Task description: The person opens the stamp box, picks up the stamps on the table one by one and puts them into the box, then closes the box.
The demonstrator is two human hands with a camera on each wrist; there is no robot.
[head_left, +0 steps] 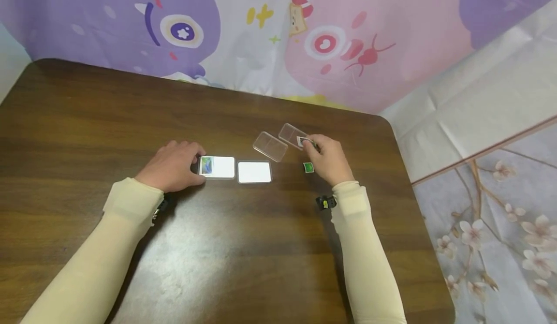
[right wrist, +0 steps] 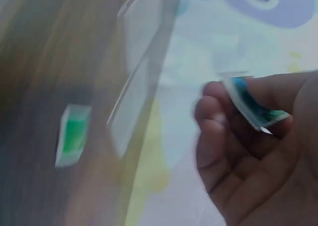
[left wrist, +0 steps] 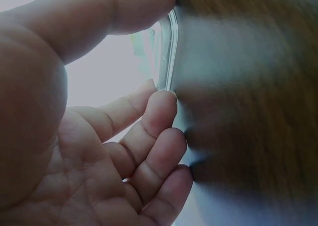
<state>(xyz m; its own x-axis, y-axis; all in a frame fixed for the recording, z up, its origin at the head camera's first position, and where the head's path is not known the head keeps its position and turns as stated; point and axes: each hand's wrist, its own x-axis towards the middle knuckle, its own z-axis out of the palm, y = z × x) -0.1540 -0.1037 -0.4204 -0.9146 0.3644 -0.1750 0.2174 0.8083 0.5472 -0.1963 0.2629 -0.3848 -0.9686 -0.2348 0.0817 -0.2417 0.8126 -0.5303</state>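
With thumb and fingers at its left end, my left hand [head_left: 171, 167] grips a clear plastic case [head_left: 224, 168] lying flat on the table. A small blue-green stamp [head_left: 206, 166] sits on the case's white backing, at the left. In the left wrist view the case's clear edge [left wrist: 168, 52] runs between thumb and fingertips. My right hand [head_left: 330, 159] pinches another stamp [right wrist: 256, 104] between thumb and fingers, raised over the table; its edge is perforated and its face dark blue-green. Below that hand lies a green stamp [head_left: 308, 168] with a white border.
Right beside the gripped case is a second case [head_left: 254, 172] with a white backing. Two clear plastic covers [head_left: 270, 146] [head_left: 292, 131] lie behind it, toward the right hand. The brown wooden table [head_left: 226, 246] ends at a cartoon-print cloth [head_left: 252, 48] at the back.
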